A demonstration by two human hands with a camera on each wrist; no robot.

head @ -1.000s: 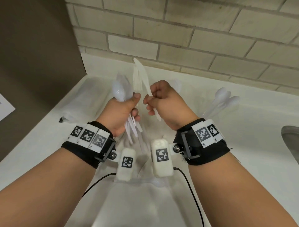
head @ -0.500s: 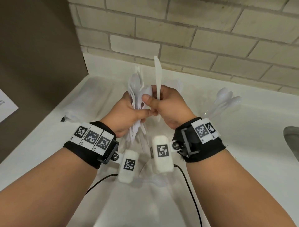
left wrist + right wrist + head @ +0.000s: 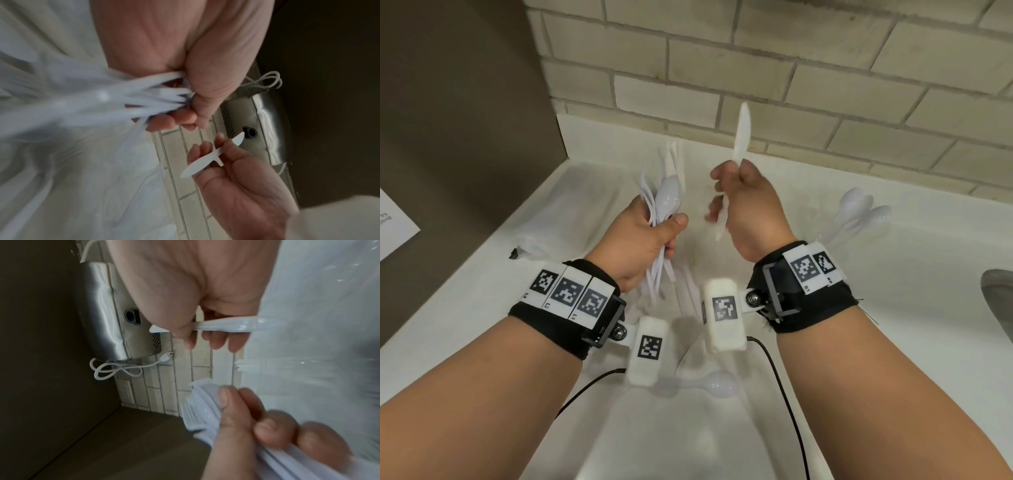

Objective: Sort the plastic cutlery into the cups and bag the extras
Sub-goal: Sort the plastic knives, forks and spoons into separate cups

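Note:
My left hand (image 3: 645, 240) grips a bundle of white plastic cutlery (image 3: 666, 195), spoons and forks mixed, heads up; the same bundle (image 3: 115, 99) fans out blurred in the left wrist view. My right hand (image 3: 748, 209) holds a single white plastic knife (image 3: 741, 135) upright, blade pointing up, a hand's width right of the bundle. The knife (image 3: 207, 157) shows across the right palm in the left wrist view, and again as the knife (image 3: 226, 325) under the right thumb. Several spoons (image 3: 859, 212) stand in a clear cup at the right. One loose spoon (image 3: 717, 383) lies on the white counter (image 3: 893, 342).
A clear plastic bag (image 3: 544, 219) lies on the counter at the left, by a small black clip (image 3: 513, 254). A brick wall (image 3: 791, 68) runs behind. A steel appliance (image 3: 107, 313) with a coiled white cord (image 3: 115, 368) hangs on the wall. A grey object (image 3: 1000, 301) sits at the right edge.
My hands were together at the bundle half a second ago. The right hand has drawn away to the right with the knife, which is now clear of the bundle.

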